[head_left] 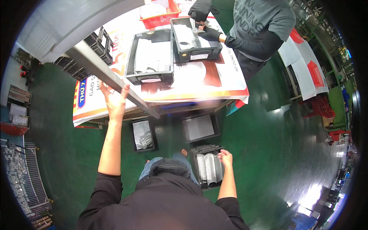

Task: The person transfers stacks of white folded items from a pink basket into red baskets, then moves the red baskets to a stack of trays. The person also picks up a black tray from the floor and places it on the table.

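My left hand (pixel 114 100) is raised at the table's near edge. It grips a grey metal bar (pixel 134 97) that slants across the view, with the thumb over the bar's face. Low on my right, my right hand (pixel 226 157) hovers at the rim of a dark bin (pixel 195 153) on the floor. Its fingers are loosely bent and apart, and I see nothing in them. Rows of curved, silvery metal pieces (pixel 210 168) stand packed in that bin.
Two more dark bins stand on the floor, one with metal pieces (pixel 143 134), one with a flat grey sheet (pixel 199 127). On the table (pixel 226 92) are two black bins (pixel 132 73) and a red basket (pixel 163 19). Opposite, a gloved person (pixel 260 34) handles a metal part.
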The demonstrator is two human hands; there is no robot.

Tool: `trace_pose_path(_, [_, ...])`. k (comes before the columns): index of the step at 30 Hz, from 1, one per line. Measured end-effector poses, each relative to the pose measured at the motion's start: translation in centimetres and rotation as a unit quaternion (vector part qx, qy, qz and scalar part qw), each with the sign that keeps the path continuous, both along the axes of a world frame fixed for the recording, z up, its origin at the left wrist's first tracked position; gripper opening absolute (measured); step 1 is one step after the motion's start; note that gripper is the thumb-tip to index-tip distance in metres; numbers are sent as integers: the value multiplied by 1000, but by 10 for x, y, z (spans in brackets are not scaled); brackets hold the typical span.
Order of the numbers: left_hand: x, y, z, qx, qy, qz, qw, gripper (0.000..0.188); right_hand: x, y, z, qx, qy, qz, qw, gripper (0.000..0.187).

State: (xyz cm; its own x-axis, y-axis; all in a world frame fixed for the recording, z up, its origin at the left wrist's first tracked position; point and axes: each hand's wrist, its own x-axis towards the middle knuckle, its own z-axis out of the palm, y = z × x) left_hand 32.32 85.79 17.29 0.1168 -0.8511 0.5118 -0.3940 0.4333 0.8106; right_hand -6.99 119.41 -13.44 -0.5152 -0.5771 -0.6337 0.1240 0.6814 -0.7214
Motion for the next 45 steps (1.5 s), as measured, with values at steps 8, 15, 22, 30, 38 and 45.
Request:
trace_pose_path(8, [-15, -48, -19, -140, 108, 83, 981, 29, 59, 57, -46, 195, -128, 57, 971, 35])
trace_pose_path(15, [-11, -53, -29, -139, 160, 76, 974, 22, 37, 37, -48, 196, -109, 76, 972, 35])
trace_pose_path(22, [-11, -54, -30, -143, 146, 84, 975, 22, -8, -49, -24, 102, -52, 80, 990, 31])
trace_pose_path(30, [-12, -55, -31, -144, 160, 80, 973, 21, 7, -74, -28, 101, -66, 98, 988, 32])
trace_pose_path(38, [-12, -54, -31, -155, 131, 83, 976, 21, 20, -42, -41, 157, -80, 122, 977, 32])
trace_pose_path(45, [-11, -54, -33, -151, 138, 77, 976, 21, 10, -35, -37, 174, -78, 98, 977, 32])
